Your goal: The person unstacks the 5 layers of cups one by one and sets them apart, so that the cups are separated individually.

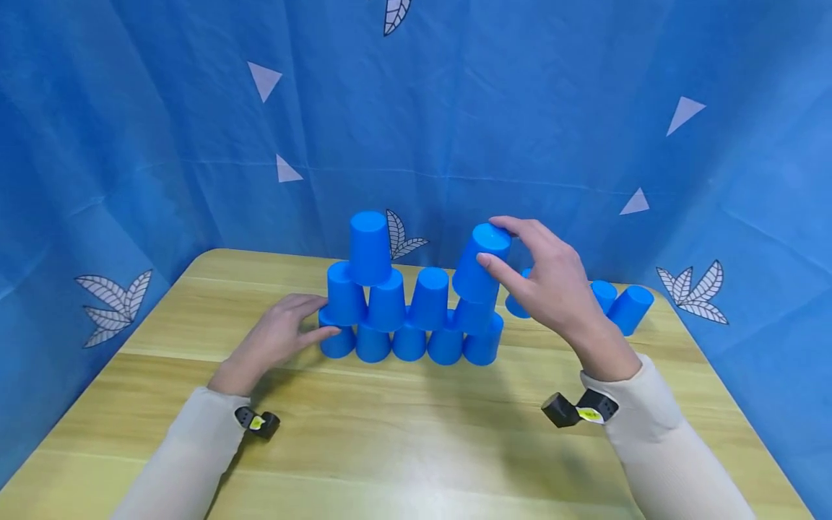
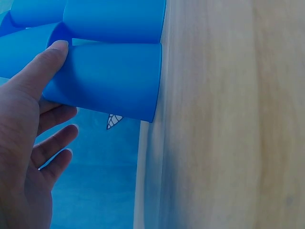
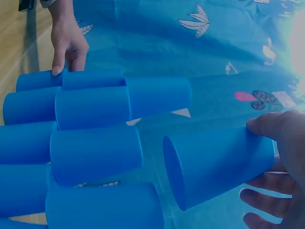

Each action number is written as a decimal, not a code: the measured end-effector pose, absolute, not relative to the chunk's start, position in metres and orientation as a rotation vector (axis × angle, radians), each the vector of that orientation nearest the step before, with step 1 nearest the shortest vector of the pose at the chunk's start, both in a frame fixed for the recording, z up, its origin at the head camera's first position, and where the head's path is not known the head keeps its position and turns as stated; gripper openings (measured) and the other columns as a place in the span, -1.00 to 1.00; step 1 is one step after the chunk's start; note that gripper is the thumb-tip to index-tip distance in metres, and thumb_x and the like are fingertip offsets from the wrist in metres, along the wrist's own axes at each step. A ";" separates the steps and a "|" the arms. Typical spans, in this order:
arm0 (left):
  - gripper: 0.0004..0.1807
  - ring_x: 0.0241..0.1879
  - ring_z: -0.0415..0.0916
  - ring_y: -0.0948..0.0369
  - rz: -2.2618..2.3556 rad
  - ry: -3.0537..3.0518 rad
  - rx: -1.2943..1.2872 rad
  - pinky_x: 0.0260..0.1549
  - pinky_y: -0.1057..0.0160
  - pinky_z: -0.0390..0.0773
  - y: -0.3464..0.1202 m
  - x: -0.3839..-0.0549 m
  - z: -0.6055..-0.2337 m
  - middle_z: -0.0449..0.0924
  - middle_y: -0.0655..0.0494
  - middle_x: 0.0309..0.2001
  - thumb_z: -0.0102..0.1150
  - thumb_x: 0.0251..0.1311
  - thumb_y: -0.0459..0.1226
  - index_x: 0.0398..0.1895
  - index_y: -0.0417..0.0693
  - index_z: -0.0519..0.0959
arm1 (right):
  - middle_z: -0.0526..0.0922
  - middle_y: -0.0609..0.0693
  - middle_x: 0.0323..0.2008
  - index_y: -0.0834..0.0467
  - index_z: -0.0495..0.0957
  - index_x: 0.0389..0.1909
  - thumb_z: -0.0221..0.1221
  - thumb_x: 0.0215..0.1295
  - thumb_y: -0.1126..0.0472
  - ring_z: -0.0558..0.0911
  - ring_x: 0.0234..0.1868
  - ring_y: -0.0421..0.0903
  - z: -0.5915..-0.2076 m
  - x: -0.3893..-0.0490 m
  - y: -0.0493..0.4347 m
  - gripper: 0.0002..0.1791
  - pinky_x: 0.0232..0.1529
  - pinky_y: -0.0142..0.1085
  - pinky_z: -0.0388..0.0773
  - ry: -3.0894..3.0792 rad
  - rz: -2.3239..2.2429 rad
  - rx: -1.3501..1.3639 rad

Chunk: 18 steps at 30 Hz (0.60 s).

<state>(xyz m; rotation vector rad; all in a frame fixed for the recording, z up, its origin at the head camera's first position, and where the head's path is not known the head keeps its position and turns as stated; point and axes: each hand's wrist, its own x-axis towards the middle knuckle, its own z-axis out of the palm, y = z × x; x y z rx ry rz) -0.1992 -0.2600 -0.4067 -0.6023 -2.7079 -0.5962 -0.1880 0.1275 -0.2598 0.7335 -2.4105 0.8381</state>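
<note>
Upside-down blue cups stand stacked in rows. Several form the bottom row, including a front cup (image 1: 409, 342), with a second row (image 1: 430, 299) on top and one cup (image 1: 369, 249) above its left end. My right hand (image 1: 552, 282) grips another blue cup (image 3: 219, 164) between thumb and fingers near its base. That cup is tilted, above the stack's right end, and apart from the cups below in the right wrist view. My left hand (image 1: 279, 336) holds the bottom row's leftmost cup (image 2: 109, 78), thumb in front and fingers behind, near where the second-row cup rests.
To the right of the stack, behind my right hand, stand more blue cups, one leaning (image 1: 630, 309) and another beside it (image 1: 604, 294). A wooden table (image 1: 364, 440) lies under everything. Blue patterned cloth (image 1: 390, 108) hangs behind and at both sides.
</note>
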 end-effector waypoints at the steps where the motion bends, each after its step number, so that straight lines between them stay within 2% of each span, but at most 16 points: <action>1: -0.33 0.19 0.44 -0.10 -0.594 -2.708 -0.600 0.15 -0.18 0.43 -0.261 -0.199 -0.406 0.56 -0.11 0.15 0.29 0.18 0.11 0.21 -0.17 0.55 | 0.55 0.09 0.15 0.07 0.45 0.29 0.26 0.32 0.05 0.52 0.16 0.09 -0.260 -0.187 0.130 -0.46 0.01 0.15 0.51 -2.402 0.848 0.732; 10: -0.34 0.17 0.46 -0.10 -0.593 -2.696 -0.623 0.15 -0.17 0.44 -0.262 -0.201 -0.403 0.58 -0.13 0.13 0.32 0.16 0.08 0.18 -0.20 0.56 | 0.54 0.17 0.12 0.12 0.45 0.29 0.31 0.27 0.16 0.55 0.08 0.17 -0.271 -0.175 0.161 -0.44 -0.03 0.19 0.51 -2.354 0.932 0.642; 18: -0.34 0.17 0.47 -0.10 -0.590 -2.700 -0.625 0.15 -0.17 0.44 -0.260 -0.201 -0.406 0.58 -0.13 0.12 0.31 0.17 0.08 0.18 -0.20 0.56 | 0.50 0.23 0.14 0.13 0.42 0.32 0.28 0.31 0.14 0.53 0.07 0.25 -0.284 -0.168 0.190 -0.43 -0.04 0.30 0.46 -2.385 0.949 0.481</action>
